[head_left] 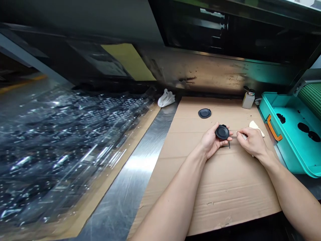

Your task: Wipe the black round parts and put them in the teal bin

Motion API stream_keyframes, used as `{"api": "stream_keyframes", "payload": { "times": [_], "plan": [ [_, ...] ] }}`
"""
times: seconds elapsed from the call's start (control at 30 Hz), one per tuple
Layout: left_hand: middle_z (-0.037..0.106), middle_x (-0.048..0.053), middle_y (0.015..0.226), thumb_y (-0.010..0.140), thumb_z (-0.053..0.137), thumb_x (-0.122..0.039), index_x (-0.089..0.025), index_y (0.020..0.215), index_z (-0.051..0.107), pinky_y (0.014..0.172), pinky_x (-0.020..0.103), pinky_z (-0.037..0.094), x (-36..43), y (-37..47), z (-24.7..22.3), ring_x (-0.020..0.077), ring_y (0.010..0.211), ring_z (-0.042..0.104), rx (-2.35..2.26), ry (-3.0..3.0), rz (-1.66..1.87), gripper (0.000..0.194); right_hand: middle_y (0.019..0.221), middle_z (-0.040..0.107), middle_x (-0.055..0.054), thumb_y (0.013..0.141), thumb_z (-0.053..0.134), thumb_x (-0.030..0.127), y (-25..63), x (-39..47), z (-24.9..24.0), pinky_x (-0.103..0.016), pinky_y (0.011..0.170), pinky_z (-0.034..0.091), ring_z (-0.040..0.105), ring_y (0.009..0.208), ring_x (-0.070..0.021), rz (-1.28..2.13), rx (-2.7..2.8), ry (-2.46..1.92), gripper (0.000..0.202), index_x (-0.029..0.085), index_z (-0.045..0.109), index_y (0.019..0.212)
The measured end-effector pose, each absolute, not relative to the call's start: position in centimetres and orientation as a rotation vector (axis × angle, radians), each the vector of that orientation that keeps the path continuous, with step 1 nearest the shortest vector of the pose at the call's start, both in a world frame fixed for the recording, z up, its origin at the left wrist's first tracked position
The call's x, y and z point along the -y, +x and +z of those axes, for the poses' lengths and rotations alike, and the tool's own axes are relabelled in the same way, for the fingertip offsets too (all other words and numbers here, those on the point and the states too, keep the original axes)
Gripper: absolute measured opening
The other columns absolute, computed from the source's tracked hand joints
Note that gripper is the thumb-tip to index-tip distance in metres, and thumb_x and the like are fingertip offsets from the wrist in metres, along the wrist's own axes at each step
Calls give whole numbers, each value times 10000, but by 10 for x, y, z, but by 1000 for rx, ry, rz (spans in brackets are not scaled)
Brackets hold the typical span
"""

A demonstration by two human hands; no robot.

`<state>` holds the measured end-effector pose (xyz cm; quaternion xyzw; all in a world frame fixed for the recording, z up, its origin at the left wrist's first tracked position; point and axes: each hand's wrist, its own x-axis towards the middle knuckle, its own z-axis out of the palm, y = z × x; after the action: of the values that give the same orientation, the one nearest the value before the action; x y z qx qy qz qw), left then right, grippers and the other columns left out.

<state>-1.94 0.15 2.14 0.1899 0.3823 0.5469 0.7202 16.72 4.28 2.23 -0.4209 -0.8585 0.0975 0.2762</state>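
My left hand [211,141] holds a small black plastic part [222,132], rounded like a lid, with a raised rim and a tab at its top edge. Its shallow inner face is turned up. Just to the right, my right hand [252,140] is closed in a pinch. A pale bit shows at its fingertips, too small to name. Behind that hand lies a cream-coloured cloth or pad [255,127]. Farther back, a second black part [204,113] of like shape rests on the cardboard sheet [190,134].
On the right is a teal bin [293,157] with an orange handle, holding several black parts. A pump bottle [248,98] stands at the back. Crumpled white tissue [166,98] lies on the metal surface [135,167]. Trays of clear plastic [62,144] cover the left.
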Motion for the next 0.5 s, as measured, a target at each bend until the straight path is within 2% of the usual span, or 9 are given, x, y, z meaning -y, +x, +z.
{"api": "stream_keyframes", "payload": {
  "times": [0.07,0.13,0.23,0.3,0.4,0.5],
  "plan": [
    [723,177,985,1001,403,-436,-89,1113,595,576,236,544,-2,-22,17,175,700,709,-840,495,1266,412,742,698,-20,878,538,238,167,-41,24,-254,678,377,604,686,-145,278,2313,-1148,223,197,734,778],
    [708,168,1081,930,571,-463,-110,1172,580,678,253,562,-2,-23,13,179,810,715,-949,626,1385,428,757,700,-21,875,534,237,166,-39,25,-251,683,380,608,698,-148,314,2323,-1173,218,200,722,770],
    [671,127,1195,719,833,-370,-178,1355,478,900,312,544,-2,-18,5,206,1047,677,-1289,1020,1695,753,769,701,-20,876,527,233,165,-37,25,-248,697,382,611,716,-152,343,2363,-1209,212,206,700,755],
    [646,105,1243,672,867,-307,-231,1458,371,1006,352,503,-1,-12,1,217,1158,632,-1448,1372,1831,932,746,692,-17,880,519,231,165,-36,23,-250,702,376,607,711,-153,335,2399,-1234,218,206,674,728],
    [632,95,1263,751,811,-304,-263,1522,265,1028,367,498,2,-6,-2,209,1173,625,-1500,1738,1867,946,749,694,-15,884,508,227,165,-36,23,-252,692,362,612,729,-156,345,2429,-1272,221,208,651,717],
    [633,93,1264,777,794,-308,-268,1539,227,1017,355,507,5,-3,-2,199,1156,633,-1517,1825,1869,950,788,707,-18,887,508,233,164,-34,25,-254,678,352,615,753,-158,364,2434,-1301,221,209,653,722]
  ]
}}
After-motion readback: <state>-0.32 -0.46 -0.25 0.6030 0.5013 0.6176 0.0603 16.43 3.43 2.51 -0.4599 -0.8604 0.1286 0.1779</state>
